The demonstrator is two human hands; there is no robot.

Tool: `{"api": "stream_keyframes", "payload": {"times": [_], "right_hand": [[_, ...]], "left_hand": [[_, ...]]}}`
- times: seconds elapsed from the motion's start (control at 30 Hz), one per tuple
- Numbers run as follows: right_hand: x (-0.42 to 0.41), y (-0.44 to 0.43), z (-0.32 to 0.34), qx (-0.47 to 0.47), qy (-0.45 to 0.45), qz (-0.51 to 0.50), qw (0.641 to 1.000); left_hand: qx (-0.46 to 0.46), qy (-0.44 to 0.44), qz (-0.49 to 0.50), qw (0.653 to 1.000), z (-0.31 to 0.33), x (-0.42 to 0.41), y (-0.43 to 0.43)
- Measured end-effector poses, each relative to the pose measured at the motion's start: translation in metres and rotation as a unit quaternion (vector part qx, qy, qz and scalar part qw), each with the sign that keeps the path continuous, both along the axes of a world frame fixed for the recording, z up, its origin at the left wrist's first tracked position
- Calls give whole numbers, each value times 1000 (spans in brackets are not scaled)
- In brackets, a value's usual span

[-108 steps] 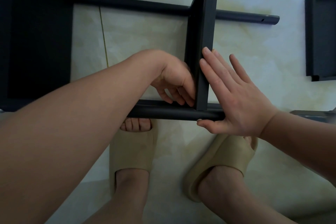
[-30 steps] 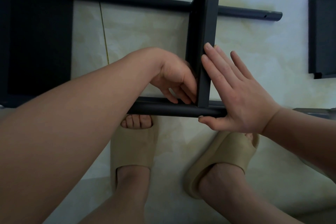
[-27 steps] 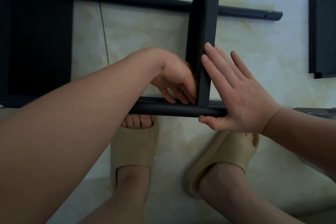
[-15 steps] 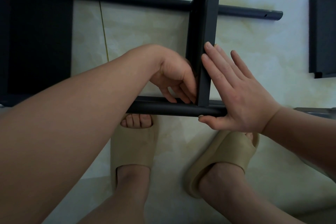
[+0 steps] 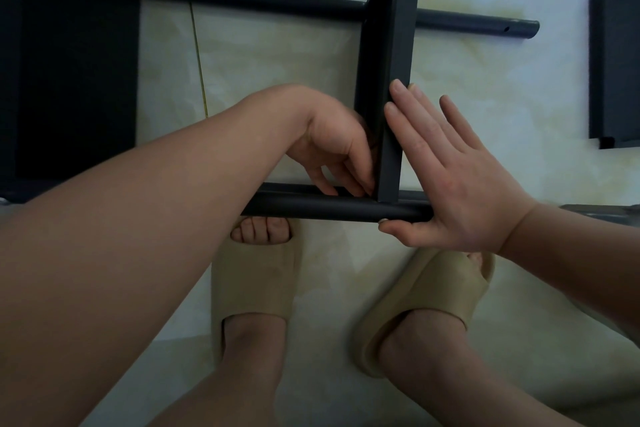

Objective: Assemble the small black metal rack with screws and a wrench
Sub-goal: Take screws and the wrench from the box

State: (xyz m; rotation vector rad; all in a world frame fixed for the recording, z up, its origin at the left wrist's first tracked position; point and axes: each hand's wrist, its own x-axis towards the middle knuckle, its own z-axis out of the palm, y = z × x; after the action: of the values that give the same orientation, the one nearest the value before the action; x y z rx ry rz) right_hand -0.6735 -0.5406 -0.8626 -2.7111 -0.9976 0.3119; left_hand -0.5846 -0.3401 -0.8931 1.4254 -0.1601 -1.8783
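Floor [image 5: 277, 62] is cream marbled tile with thin yellowish grout lines [image 5: 195, 35], one running near-vertical at upper left. Two beige slide sandals, both worn on bare feet: left slide [image 5: 254, 282] points straight ahead with toes [image 5: 261, 230] showing at its open front; right slide [image 5: 426, 305] sits beside it, angled outward to the right. Flat grey object [image 5: 602, 211] lies at the right edge, too little visible to identify.
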Motion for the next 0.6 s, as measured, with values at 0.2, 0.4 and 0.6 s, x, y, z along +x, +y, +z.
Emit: {"api": "stream_keyframes", "payload": {"times": [0.2,0.4,0.6], "right_hand": [[0,0,0,-1,2,-1,1000],[0,0,-1,0,-2,-1,1000],[0,0,-1,0,-1,-1,1000]], "left_hand": [[-3,2,2,1000,1,-1,2],[13,-24,-7,1000,-1,-2,-3],[2,-20,16,1000,1,-2,-1]]}}
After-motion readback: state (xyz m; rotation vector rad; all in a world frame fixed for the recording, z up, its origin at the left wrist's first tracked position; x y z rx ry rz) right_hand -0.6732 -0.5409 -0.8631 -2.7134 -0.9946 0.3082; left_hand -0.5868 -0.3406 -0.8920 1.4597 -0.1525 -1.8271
